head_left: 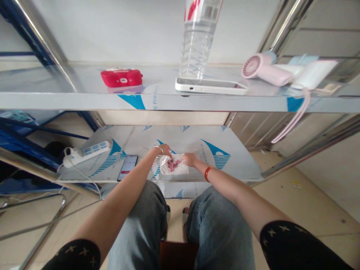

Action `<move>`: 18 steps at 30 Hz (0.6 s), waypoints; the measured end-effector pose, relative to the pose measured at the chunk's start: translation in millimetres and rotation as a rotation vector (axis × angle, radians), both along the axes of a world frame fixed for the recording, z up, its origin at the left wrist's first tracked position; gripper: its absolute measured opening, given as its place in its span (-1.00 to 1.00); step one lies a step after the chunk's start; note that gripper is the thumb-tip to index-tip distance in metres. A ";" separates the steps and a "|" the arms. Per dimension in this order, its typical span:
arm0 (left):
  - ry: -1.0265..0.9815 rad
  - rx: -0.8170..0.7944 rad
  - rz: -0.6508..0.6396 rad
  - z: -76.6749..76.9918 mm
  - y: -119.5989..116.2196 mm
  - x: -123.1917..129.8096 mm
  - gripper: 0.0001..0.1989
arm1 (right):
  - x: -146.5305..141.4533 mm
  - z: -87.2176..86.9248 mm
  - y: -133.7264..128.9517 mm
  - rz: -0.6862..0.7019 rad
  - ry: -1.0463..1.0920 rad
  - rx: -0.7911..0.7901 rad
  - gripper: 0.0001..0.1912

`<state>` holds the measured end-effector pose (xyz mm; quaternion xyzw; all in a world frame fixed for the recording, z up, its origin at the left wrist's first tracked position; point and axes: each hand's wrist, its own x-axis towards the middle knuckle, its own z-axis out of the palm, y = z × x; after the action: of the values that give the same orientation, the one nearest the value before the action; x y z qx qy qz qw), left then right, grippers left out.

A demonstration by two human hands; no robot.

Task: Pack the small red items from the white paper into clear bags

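Red and pale beads (173, 165) with a white packet (182, 170) on a film-covered table

Small and round, the beads lie in a loose cluster just below the centre of the frame, against the white packet near the front edge of the table (243, 165); whether they rest on the packet or inside it cannot be told. The left hand (165, 149), with a silvery bracelet (159, 149) at its wrist, reaches in from the lower left, fingers pointing down at the upper side of the beads; whether its grip is open or closed cannot be told. The right hand (189, 159) enters from the lower right, fingers curled, its grip closed on the packet's upper right edge. An orange-red bangle (207, 174) encircles the right forearm.

Left of the hands, a phone (127, 167) lies on the table with its screen lit; farther left is a white power strip (90, 152) with cables. Across the upper part of the frame runs a metal shelf (161, 75). It carries a red case (122, 78) at upper left, a clear bottle (198, 48) at upper centre, a white-edged phone (210, 86) lying just in front of the bottle, and a pink fan (263, 69) at upper right. Denim-clad knees (149, 202) occupy the lower centre.
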<state>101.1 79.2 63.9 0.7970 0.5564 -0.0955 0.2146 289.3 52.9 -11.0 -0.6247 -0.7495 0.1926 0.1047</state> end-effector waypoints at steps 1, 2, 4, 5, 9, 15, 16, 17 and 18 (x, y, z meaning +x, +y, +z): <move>0.000 0.001 -0.004 -0.4 0.4 -0.2 -0.55 | -0.6 -1.0 -2.2 0.066 -0.040 -0.021 -0.90; 0.003 0.000 -0.006 -0.7 0.7 -0.5 -0.55 | -1.0 -2.3 -3.8 0.127 -0.073 -0.036 -0.89; 0.013 -0.004 -0.003 -1.4 1.4 -1.7 -0.56 | -1.4 -6.0 -5.3 0.181 -0.078 -0.028 -0.88; 0.016 -0.007 -0.002 -1.9 1.7 -2.6 -0.57 | -1.6 -8.2 -5.4 0.184 -0.065 -0.018 -0.88; 0.010 -0.028 -0.018 -5.4 3.2 -8.0 -0.65 | -4.3 -15.3 -4.8 0.161 -0.038 0.006 -0.89; -0.017 -0.083 -0.037 -9.3 5.8 -11.7 -0.64 | -10.9 -14.1 -5.3 0.182 -0.088 0.054 -0.89; -0.023 -0.085 -0.034 -9.2 5.8 -11.4 -0.62 | -11.9 -12.8 -4.1 0.178 -0.090 0.035 -0.88; -0.029 -0.085 -0.032 -8.9 5.6 -10.9 -0.60 | -12.9 -11.3 -1.9 0.167 -0.084 0.010 -0.88; -0.034 -0.086 -0.030 -8.5 5.3 -10.3 -0.58 | -13.9 -9.8 1.1 0.149 -0.069 -0.017 -0.88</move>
<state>90.8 84.5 55.5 0.7969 0.5360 -0.1089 0.2564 275.5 54.1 -20.8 -0.5744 -0.7953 0.1845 0.0591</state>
